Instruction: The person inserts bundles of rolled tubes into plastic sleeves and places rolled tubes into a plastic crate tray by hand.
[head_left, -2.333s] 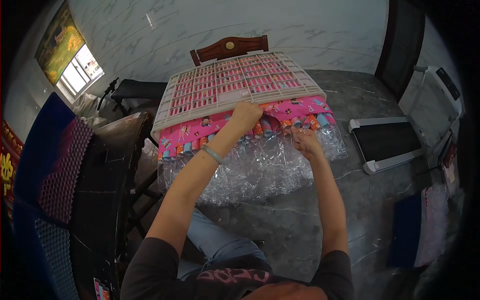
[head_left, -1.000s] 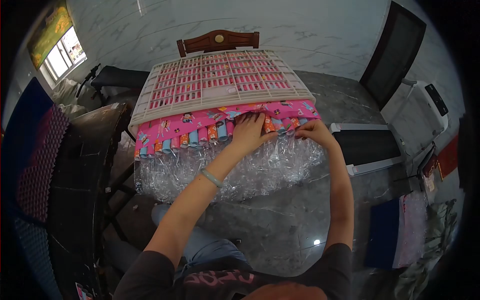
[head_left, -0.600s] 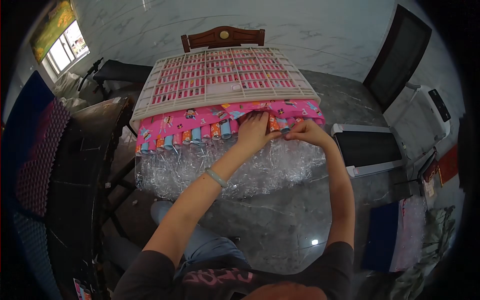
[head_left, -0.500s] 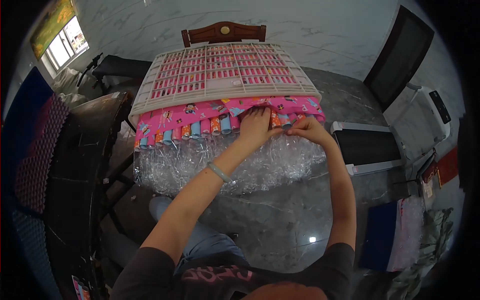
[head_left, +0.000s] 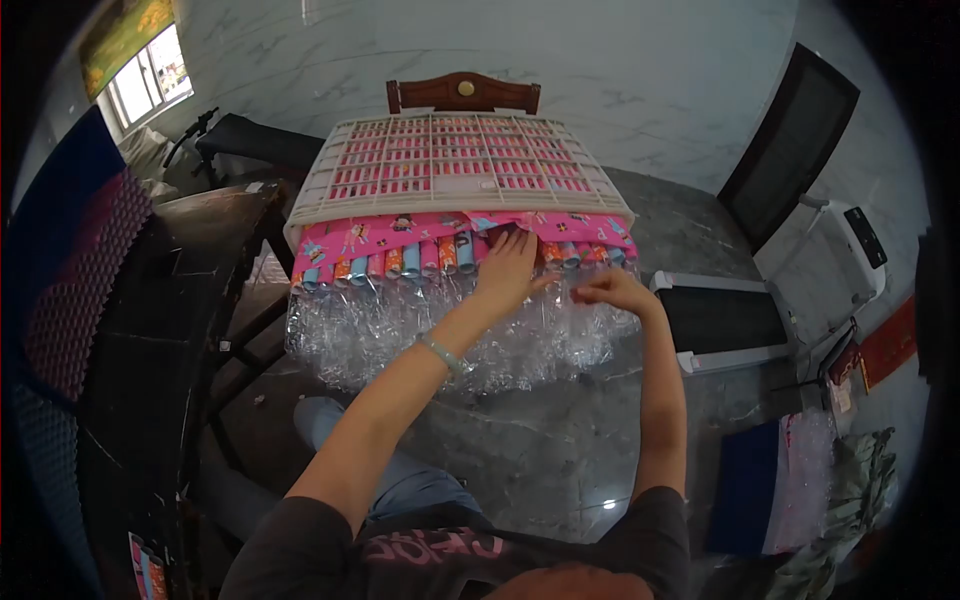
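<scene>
A pale plastic crate [head_left: 455,204] lies under the wooden chair back, with pink patterned sheet [head_left: 370,236] sticking out along its front edge. Beneath the sheet runs a row of rolled tubes [head_left: 410,257] in orange, blue and pink, their clear wrapping [head_left: 400,330] hanging down in front. My left hand [head_left: 508,268] rests over the tubes at the middle, fingers spread and fingertips at the sheet's edge. To its right, my right hand [head_left: 612,290] is over the clear wrapping with thumb and fingers pressed together; what they hold, if anything, is too small to tell.
On the left stands a black table [head_left: 150,350] beside blue and pink honeycomb material [head_left: 95,290]. A treadmill [head_left: 725,320] is at the right, with a blue and pink bundle [head_left: 770,485] on the floor below it. Behind the crate is a wooden chair [head_left: 465,92].
My right hand has come away from the tube ends and sits lower, over the wrapping. My left hand stays on the tubes. The camera view has shifted slightly.
</scene>
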